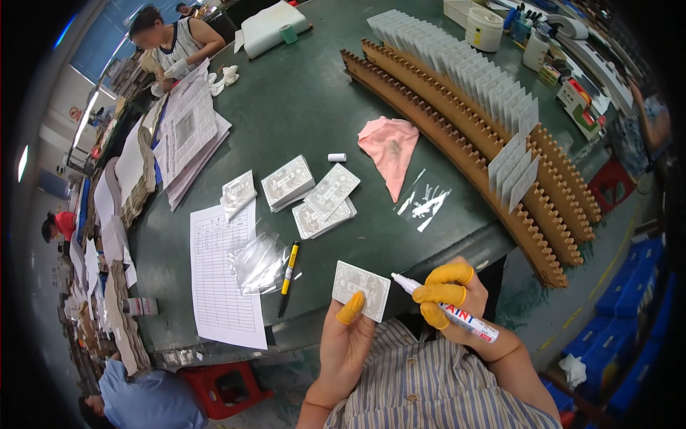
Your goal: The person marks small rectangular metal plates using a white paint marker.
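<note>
With the left hand (347,343), we pinch a grey patterned card (363,282) between thumb and fingers at the near edge of the bench (289,104). With the right hand (451,292), we grip a white marker (480,327), its tip just beside the card's right edge. Card stacks (287,182) lie beyond, near a yellow-and-black pen (289,272).

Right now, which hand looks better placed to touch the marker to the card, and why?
Probably the right hand: it holds the marker, tip pointing toward the card, while the left hand is occupied gripping that card.
</note>
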Demonstrator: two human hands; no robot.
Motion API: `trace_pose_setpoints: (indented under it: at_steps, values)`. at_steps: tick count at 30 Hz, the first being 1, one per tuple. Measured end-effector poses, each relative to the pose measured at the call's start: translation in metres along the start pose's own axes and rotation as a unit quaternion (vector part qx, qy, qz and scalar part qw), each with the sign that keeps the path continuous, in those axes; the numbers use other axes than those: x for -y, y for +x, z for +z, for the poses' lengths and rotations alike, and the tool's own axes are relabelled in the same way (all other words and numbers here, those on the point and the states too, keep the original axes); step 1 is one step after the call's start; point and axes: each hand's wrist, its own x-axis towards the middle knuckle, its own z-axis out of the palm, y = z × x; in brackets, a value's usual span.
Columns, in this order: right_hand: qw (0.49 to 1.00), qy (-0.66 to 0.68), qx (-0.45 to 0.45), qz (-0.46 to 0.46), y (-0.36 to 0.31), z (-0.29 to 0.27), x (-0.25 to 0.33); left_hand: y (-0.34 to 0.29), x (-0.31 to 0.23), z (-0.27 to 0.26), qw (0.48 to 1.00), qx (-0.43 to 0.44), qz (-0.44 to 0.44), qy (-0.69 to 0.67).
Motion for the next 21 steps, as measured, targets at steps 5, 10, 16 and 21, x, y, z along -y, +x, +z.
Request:
trace_pose_setpoints:
  at_steps: [5, 10, 16, 21]
  values:
    - [0.998, 0.035, -0.005, 0.050, 0.003, -0.002, -0.003, 0.012, -0.008, -0.015, 0.912, 0.026, -0.145, -0.383]
    - [0.999, 0.024, -0.011, 0.036, 0.003, -0.006, 0.003, 0.012, -0.017, 0.004, 0.847, -0.008, -0.143, -0.513]
    - [1.000, 0.010, -0.016, 0.012, 0.003, -0.002, -0.009, 0.013, -0.024, 0.002, 0.951, 0.029, -0.076, -0.297]
    - [0.997, 0.017, -0.036, 0.067, 0.004, 0.003, -0.021, 0.022, -0.049, 0.031, 0.995, 0.012, 0.012, 0.101]
